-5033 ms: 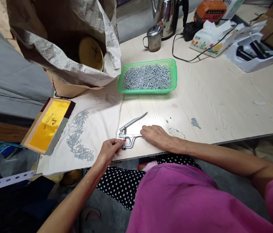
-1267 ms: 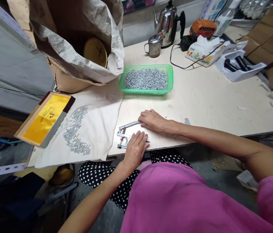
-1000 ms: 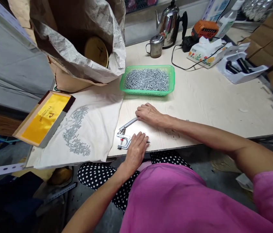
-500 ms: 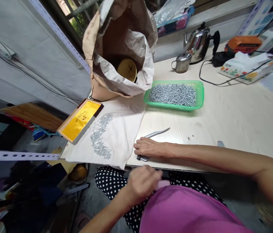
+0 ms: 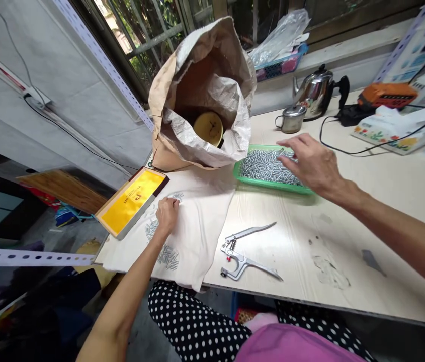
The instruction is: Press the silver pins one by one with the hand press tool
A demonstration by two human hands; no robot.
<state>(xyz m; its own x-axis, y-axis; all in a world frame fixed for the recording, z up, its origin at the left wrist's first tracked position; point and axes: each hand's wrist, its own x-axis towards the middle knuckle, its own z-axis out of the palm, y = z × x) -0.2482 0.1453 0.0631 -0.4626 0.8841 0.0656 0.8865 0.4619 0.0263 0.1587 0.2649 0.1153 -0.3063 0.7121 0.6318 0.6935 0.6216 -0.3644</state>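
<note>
My left hand (image 5: 167, 213) rests on the white cloth (image 5: 200, 221) with its fingers curled in among small silver metal pins (image 5: 167, 256). Whatever it may be pinching is hidden. Over the right end of a green plastic basket (image 5: 240, 173) reaches my right hand (image 5: 316, 166), thumb and fingers apart. Many more of the same silver pins (image 5: 267, 166) fill the basket. Grey metal snap pliers (image 5: 248, 264) with a spring lie with handles spread on the table between my hands, touched by neither.
A large paper sack (image 5: 163, 146) holding a round yellow-lidded tin (image 5: 208, 129) stands at the back. An open yellow-lined box (image 5: 131, 201) sits on the left. Behind are a metal cup (image 5: 292, 120), a kettle (image 5: 316, 95), an orange tool battery (image 5: 388, 95) and a tissue pack (image 5: 389, 131).
My right hand has left the pliers and moved up and right to the basket. My left hand has gone from my lap to the pins on the cloth.
</note>
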